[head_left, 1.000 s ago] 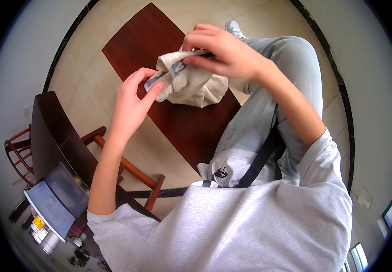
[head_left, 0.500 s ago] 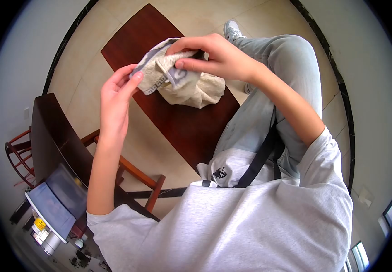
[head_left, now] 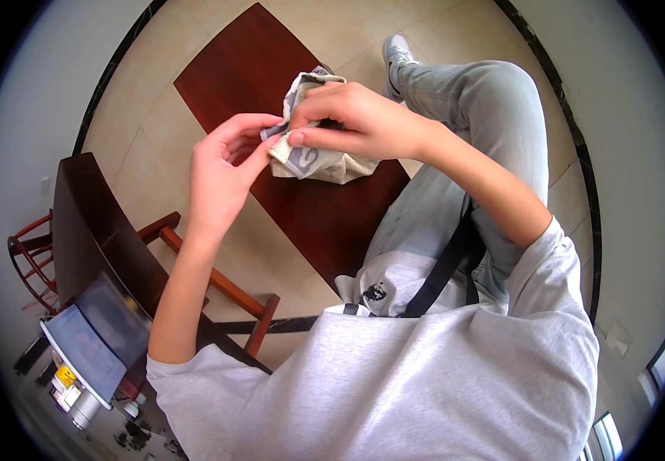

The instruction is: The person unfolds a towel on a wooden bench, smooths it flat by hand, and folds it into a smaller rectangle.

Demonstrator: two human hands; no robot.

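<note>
A beige towel (head_left: 325,165) with a grey-violet patterned border lies bunched on a dark red wooden bench (head_left: 286,211), its upper part raised between my hands. My left hand (head_left: 223,170) pinches the towel's left edge between thumb and fingers. Right beside it, my right hand (head_left: 363,123) is closed on the gathered upper part, with the thumb at the front and the fingers curled over the fabric. The fingertips of both hands nearly meet. Part of the towel is hidden behind my right hand.
My legs in light jeans (head_left: 494,115) are to the right of the bench. On the left stand a dark wooden table (head_left: 90,223), a chair (head_left: 34,250) and a wooden frame with legs (head_left: 221,284). A bluish plastic bin (head_left: 90,349) sits at lower left.
My left hand has moved right, bringing the towel's left edge in towards my right hand. The spread part of the towel is now folded and bunched. My right hand has dropped slightly.
</note>
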